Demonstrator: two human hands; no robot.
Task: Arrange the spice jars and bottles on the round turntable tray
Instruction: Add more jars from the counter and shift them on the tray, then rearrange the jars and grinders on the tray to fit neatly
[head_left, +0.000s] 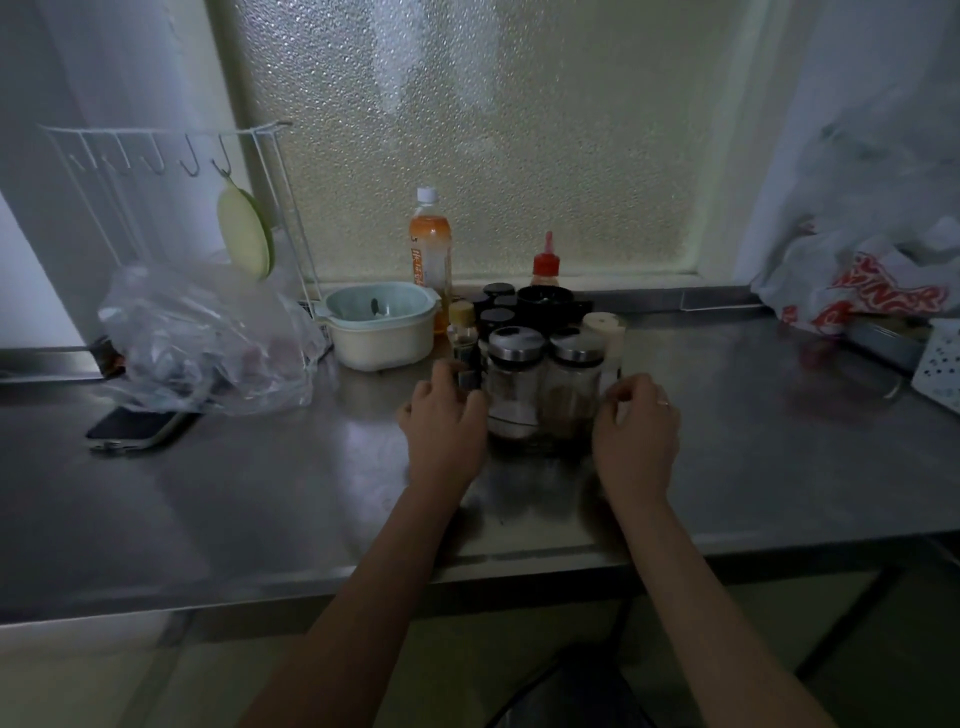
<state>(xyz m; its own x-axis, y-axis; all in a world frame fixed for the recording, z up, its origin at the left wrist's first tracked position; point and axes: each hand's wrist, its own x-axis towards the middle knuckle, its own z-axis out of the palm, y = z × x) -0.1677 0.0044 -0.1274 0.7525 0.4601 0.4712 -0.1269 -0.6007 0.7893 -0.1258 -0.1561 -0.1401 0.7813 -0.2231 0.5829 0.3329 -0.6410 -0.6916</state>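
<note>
a steel counter (218, 499) runs under a frosted window (467, 130) in dim light. at centre frame the left hand (445, 415) curls its fingers against the left glass jar (514, 384), while the right hand (636, 421) sits just beside the right glass jar (574, 389), fingers curled; whether it grips i cannot tell. the tray beneath is hidden. behind stand dark-lidded jars (496, 312), an orange bottle (430, 249) and a red-capped bottle (545, 262). left of them a bowl (382, 325), plastic bag (208, 338) and phone (137, 426).

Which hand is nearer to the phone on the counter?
Left. The left hand is beside the jars, on the side facing the phone; the right hand is on the jars' far side.
</note>
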